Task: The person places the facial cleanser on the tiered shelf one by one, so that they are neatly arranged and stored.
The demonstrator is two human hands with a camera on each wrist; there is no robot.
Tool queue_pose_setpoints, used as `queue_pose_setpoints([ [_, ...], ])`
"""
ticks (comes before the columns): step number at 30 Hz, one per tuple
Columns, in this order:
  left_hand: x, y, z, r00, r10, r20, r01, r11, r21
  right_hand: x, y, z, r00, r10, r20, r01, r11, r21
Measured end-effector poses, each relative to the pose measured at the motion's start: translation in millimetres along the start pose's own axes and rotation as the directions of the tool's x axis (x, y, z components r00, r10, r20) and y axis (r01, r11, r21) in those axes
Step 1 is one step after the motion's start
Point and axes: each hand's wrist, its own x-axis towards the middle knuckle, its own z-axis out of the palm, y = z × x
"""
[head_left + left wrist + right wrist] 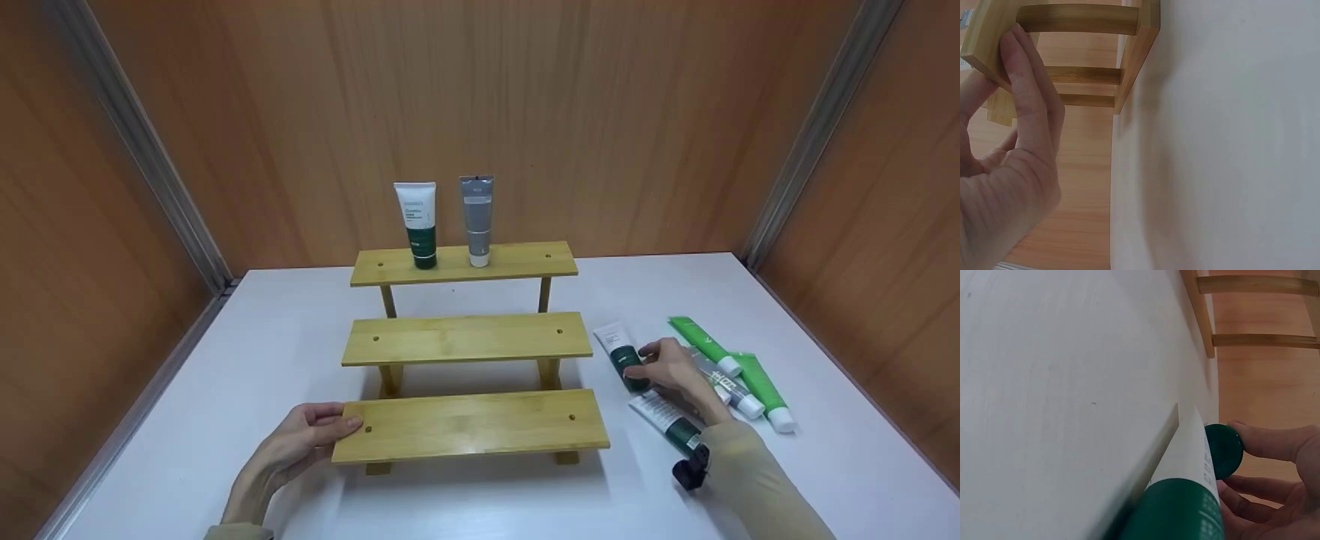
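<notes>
A three-tier wooden display stand (465, 337) stands on the white table. My left hand (296, 442) pinches the left end of its lowest board, thumb on top and fingers (1024, 84) underneath. At the right of the stand, my right hand (671, 367) has thumb and fingers about the dark green cap (1225, 451) of a white-and-green squeeze tube (616, 341) lying on the table. Nearer to me, a second white-and-green tube (660, 416) lies under the right wrist. On the top board stand another white-and-green tube (420, 217) and a grey tube (478, 214), caps down.
Right of my right hand lie two bright green tubes (701, 337) with white caps and a silver-grey tube (731, 386), close together and partly behind the hand. Wood-grain panels (637, 112) wall the table (195, 420) at the back and both sides.
</notes>
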Motion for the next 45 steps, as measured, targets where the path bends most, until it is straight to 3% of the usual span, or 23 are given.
queue_pose_setpoints([
  [8, 1.3, -1.1, -0.7, 1.000, -0.007, 0.001, 0.007, 1.000, -0.007, -1, 2, 2, 0.999, 0.025, -0.023, -0.022, 0.994, 0.102],
  [17, 1.1, -0.9, -0.9, 1.000, -0.003, 0.003, 0.003, 1.000, 0.004, 0, 4, 2, 0.999, -0.025, -0.044, 0.034, 0.981, 0.193],
  [23, 1.3, -0.1, -1.0, 1.000, -0.012, 0.000, 0.012, 1.000, 0.003, 0, 4, 1, 0.998, -0.058, -0.039, 0.067, 0.950, 0.305],
  [29, 0.6, -1.7, -2.0, 0.999, 0.019, 0.041, -0.018, 0.999, -0.032, -2, 2, 1, 0.994, -0.110, -0.018, 0.109, 0.913, 0.393],
  [45, 1.9, -2.0, -1.1, 1.000, 0.003, 0.018, -0.002, 1.000, -0.014, -4, -6, -1, 0.989, -0.137, 0.048, 0.089, 0.834, 0.544],
])
